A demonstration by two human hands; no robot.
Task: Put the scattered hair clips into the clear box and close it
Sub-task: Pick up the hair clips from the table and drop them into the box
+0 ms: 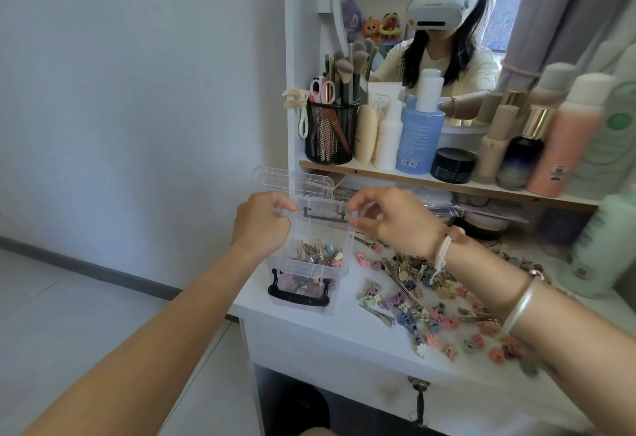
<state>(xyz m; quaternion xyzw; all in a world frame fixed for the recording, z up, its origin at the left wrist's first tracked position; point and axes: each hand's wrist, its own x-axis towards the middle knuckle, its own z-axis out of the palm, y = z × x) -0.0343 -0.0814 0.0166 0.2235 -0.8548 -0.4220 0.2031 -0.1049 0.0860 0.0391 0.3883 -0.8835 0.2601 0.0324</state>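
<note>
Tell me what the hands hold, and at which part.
The left hand and right hand pinch the clear box at its far corners, below the open lid.

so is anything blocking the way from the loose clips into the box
Nothing visible does. The left hand and right hand hold the lid raised at the far end, so the clear box is open on top. The scattered hair clips lie on the table just right of it.

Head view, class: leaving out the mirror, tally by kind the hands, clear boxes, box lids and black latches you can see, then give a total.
hands: 2, left hand and right hand
clear box: 1
lid: 1
black latches: 2, near latch and far latch
total: 6
</note>
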